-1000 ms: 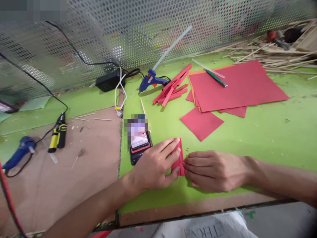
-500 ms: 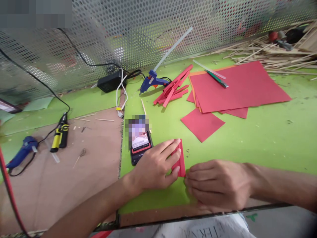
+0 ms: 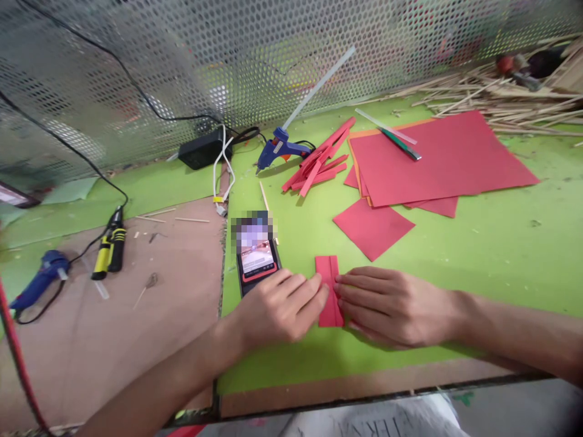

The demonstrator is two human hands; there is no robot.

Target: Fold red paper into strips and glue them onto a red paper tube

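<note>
A folded strip of red paper (image 3: pixel 328 267) lies upright in the view on the green tabletop, with a crease line running down its length. My left hand (image 3: pixel 285 303) is closed, its curled fingertips on the paper's left edge. Across from it, my right hand (image 3: pixel 392 306) pinches the right edge, fingers pressed together. Both thumbs are mostly hidden. A phone (image 3: pixel 255 252) with a lit screen lies just behind my left hand, and a square of red paper (image 3: pixel 373 227) is beyond the strip.
Behind lie a blue glue gun (image 3: pixel 280 149), folded red strips (image 3: pixel 319 161), and red sheets (image 3: pixel 441 161) with a green cutter (image 3: pixel 401 144) on top. Thin wooden sticks (image 3: pixel 492 97) pile up at back right. Yellow-black pliers (image 3: pixel 109 252) and a second glue gun (image 3: pixel 40 279) are at left.
My right hand has moved up and left onto the strip's right edge. My left hand has drawn back a little, its fingers curling from flat on the paper to its left edge.
</note>
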